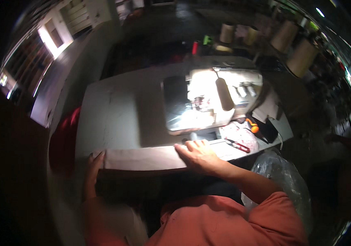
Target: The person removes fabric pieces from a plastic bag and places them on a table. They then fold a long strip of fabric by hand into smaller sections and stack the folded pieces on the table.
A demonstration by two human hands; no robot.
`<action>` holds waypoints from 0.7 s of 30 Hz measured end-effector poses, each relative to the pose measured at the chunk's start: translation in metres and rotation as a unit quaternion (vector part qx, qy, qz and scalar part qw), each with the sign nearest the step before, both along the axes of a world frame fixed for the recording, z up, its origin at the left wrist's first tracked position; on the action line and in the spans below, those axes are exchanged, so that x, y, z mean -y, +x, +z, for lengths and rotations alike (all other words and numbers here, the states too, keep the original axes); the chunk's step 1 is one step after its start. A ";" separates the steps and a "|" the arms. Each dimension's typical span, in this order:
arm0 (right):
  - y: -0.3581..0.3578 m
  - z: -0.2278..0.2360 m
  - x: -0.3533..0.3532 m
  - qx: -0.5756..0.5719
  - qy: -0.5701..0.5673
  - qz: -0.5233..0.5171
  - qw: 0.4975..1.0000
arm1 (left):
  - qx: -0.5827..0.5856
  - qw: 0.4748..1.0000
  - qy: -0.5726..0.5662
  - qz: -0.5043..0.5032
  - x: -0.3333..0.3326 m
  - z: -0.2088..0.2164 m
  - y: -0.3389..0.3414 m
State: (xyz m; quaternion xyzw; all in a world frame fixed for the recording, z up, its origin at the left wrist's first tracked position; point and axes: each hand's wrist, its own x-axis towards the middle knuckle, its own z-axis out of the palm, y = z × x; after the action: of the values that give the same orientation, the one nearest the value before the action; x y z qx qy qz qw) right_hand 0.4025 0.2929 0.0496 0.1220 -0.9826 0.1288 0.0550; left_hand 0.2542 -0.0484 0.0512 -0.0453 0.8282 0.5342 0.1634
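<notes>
A long, pale strip of fabric (142,159) lies along the table's front edge, stretched between my two hands. My left hand (96,160) is closed on its left end, fingers at the corner. Over its right end, my right hand (200,155) grips the strip, with thumb and fingers on top; what is under the palm is hidden. Just beyond my right hand stands a sewing machine (224,94), brightly lit by its lamp. Red thread snips (238,145) lie to the right of my right hand, next to a patterned cloth piece (241,133).
The white table (114,110) carries orange-handled scissors (252,125) near its right edge. A clear plastic bag (280,172) hangs beside my right forearm. Red cloth (64,143) is at the table's left side. Large thread cones (302,57) stand at the back right.
</notes>
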 end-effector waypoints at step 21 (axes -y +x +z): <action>0.154 0.006 -0.091 0.046 -0.316 -0.212 0.924 | -0.413 0.748 -0.233 -0.465 -0.252 0.011 0.132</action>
State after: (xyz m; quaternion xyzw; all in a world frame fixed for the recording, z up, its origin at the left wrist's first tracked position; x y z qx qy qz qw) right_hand 0.5563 0.3842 0.0558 -0.1187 -0.8953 0.4233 0.0718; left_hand 0.3863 0.2038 0.0619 0.5337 0.8322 0.1496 0.0174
